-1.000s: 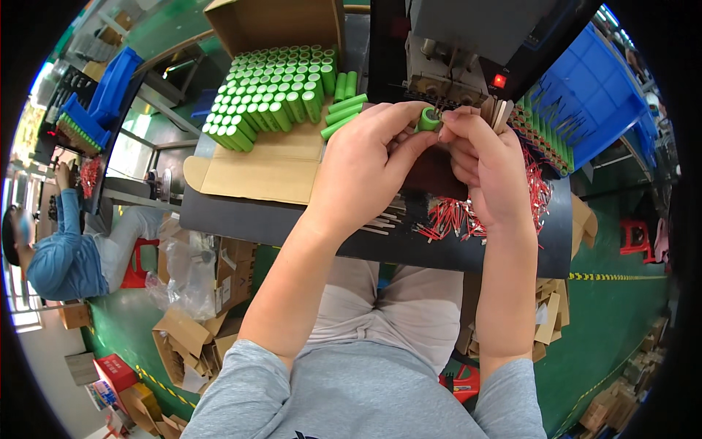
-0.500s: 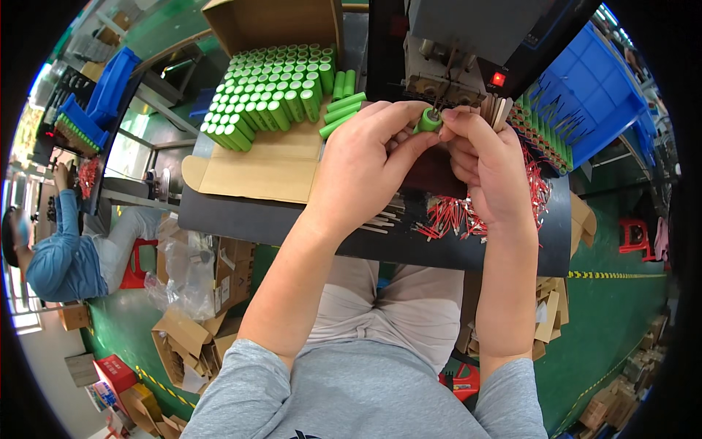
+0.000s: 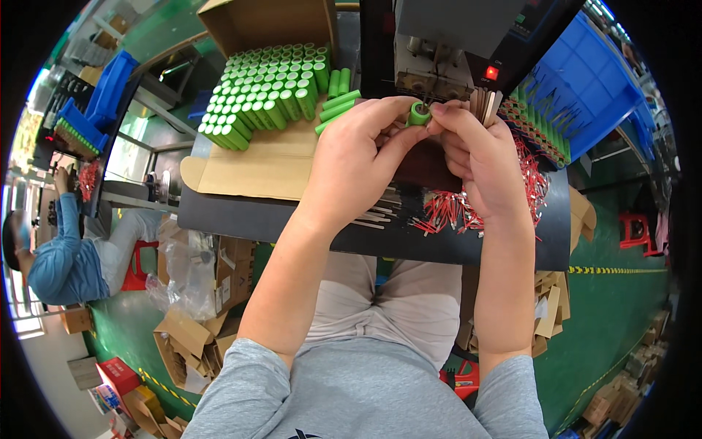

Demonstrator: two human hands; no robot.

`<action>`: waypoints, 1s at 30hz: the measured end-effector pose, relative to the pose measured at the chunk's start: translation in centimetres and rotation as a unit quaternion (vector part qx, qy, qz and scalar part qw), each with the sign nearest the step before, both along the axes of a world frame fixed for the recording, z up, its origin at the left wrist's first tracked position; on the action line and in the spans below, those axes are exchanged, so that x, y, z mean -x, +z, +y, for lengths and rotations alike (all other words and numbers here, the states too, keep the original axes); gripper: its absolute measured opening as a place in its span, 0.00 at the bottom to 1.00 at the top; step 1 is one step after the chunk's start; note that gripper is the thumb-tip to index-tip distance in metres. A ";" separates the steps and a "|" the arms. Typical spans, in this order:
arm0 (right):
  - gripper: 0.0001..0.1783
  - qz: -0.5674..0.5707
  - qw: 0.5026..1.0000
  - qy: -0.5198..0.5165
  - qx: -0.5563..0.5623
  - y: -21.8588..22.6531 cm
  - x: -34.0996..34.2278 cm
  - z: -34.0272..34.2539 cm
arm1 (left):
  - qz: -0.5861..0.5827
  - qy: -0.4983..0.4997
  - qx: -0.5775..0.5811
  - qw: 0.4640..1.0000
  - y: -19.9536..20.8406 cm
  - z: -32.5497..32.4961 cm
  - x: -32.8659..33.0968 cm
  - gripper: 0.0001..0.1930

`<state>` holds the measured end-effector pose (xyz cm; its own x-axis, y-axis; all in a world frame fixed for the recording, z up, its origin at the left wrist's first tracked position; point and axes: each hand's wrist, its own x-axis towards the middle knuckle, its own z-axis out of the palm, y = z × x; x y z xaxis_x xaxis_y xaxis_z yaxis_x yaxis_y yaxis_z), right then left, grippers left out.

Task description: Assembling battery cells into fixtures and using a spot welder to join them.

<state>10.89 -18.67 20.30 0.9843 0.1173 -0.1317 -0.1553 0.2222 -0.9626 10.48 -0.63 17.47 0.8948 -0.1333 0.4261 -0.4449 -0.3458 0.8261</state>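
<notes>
Head view: a seated worker presses one green cylindrical cell point(image 3: 419, 113) up beneath the welding head point(image 3: 431, 69) of a grey bench machine at the far edge of the dark workbench point(image 3: 241, 216). The left hand point(image 3: 358, 157) grips the cell's body between thumb and fingers, its ringed end face turned toward the camera; the right hand point(image 3: 479, 157) pinches at that end with its fingertips, where a thin metal tab seems to sit, though the tab itself is too small to make out. Neither hand is slack. Doing this step well looks to depend on holding the cell square under the electrodes and keeping the tab centred on the end face, with fingertips kept off the contact point; a tilted cell would likely give a weak or off-centre joint. A flattened cardboard box point(image 3: 263, 157) at the far-left corner carries rows of upright green cells point(image 3: 267, 88), with several loose cells point(image 3: 336, 102) lying on their sides just beside them. Red-sleeved leads point(image 3: 453, 212) lie heaped near the near edge under the right wrist. A blue bin point(image 3: 585, 88) stands at the far right, and a red lamp point(image 3: 491, 72) glows on the machine. Another person in blue point(image 3: 55, 256) sits well apart at far left.
</notes>
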 end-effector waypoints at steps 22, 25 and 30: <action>0.11 -0.170 0.797 -0.162 0.557 -7.1 8.7 -4.3 | 0.100 -0.049 0.035 0.993 1.9 1.8 1.9 0.16; 0.09 -0.149 0.812 -0.173 0.537 -7.8 8.5 -4.8 | 0.051 -0.044 0.084 0.994 1.7 1.1 1.2 0.12; 0.08 -0.171 0.804 -0.178 0.540 -7.9 8.5 -5.1 | 0.106 -0.031 0.126 0.986 2.3 -0.1 0.3 0.10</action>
<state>2.41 -23.80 12.42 0.9305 -0.1808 0.3186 0.0484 -0.8014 -0.5962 10.19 -0.70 19.77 0.9611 -0.1037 0.2559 -0.2657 -0.0955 0.9593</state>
